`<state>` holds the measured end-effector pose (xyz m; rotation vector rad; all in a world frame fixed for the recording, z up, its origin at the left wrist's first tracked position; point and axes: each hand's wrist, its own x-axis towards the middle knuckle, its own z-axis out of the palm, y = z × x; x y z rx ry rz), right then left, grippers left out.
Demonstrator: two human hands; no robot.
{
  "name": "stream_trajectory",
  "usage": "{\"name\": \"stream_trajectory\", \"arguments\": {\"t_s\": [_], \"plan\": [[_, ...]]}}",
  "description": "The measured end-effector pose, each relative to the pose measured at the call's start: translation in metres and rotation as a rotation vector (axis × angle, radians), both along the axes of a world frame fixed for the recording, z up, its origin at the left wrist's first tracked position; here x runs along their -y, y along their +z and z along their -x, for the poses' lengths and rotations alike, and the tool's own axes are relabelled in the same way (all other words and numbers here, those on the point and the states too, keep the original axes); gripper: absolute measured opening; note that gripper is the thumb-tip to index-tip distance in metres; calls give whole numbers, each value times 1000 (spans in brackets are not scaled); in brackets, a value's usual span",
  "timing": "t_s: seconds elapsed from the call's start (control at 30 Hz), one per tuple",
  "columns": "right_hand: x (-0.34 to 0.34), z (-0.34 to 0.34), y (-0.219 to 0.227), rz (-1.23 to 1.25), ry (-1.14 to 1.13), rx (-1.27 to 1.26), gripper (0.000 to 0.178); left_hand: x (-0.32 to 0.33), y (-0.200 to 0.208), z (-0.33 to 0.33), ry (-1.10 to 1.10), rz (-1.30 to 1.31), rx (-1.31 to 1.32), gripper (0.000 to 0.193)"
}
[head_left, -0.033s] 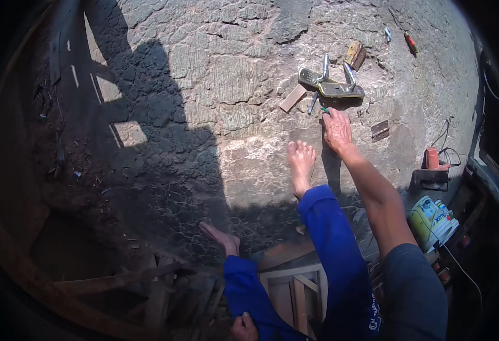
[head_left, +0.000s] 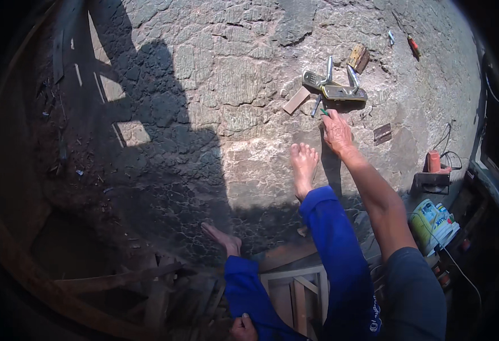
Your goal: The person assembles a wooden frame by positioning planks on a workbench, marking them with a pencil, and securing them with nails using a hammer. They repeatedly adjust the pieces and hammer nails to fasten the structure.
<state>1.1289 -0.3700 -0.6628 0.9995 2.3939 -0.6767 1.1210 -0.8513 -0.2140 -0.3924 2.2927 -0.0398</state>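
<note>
My right hand (head_left: 337, 133) reaches to the sunlit floor, its fingers closed round a small green object (head_left: 324, 112). Most of that object is hidden inside the fingers. Just beyond lie two door handles on long plates: a gold-edged one (head_left: 340, 93) and another (head_left: 313, 78) overlapping it, their levers sticking up. A short dark rod (head_left: 316, 105) and a flat reddish-brown strip (head_left: 296, 100) lie left of the fingertips. At the lower edge, my left hand (head_left: 243, 328) rests curled against the blue trousers; whatever its fingers may hold is hidden.
Nearby are a wood block (head_left: 358, 58), a brown hinge (head_left: 382, 134) and a red-handled screwdriver (head_left: 413, 46). A white-and-green bucket (head_left: 433, 227) with a cord and a reddish-orange object (head_left: 433, 161) stand right. A wooden frame (head_left: 299, 301) lies below; my bare feet are on the cracked floor.
</note>
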Motion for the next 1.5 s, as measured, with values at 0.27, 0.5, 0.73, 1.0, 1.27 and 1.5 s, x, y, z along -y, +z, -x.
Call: {"name": "stream_trajectory", "arguments": {"t_s": [0.27,0.5,0.73,1.0,1.27,1.5], "plan": [[-23,94,-18,-338,491,-122,24,3,-8,17,43,-66,-25,42],[46,79,12,76,293,-161,14,37,-15,36,-80,-202,-188,41],[130,38,66,56,57,-137,24,77,-2,-28,116,-228,-288,41],[116,47,-38,-47,83,85,52,93,18,-31,275,-175,-162,38],[19,32,-82,8,32,-140,34,115,-18,-10,197,-497,-398,29],[298,82,174,504,411,-351,24,140,28,-50,482,-290,-411,37]]}}
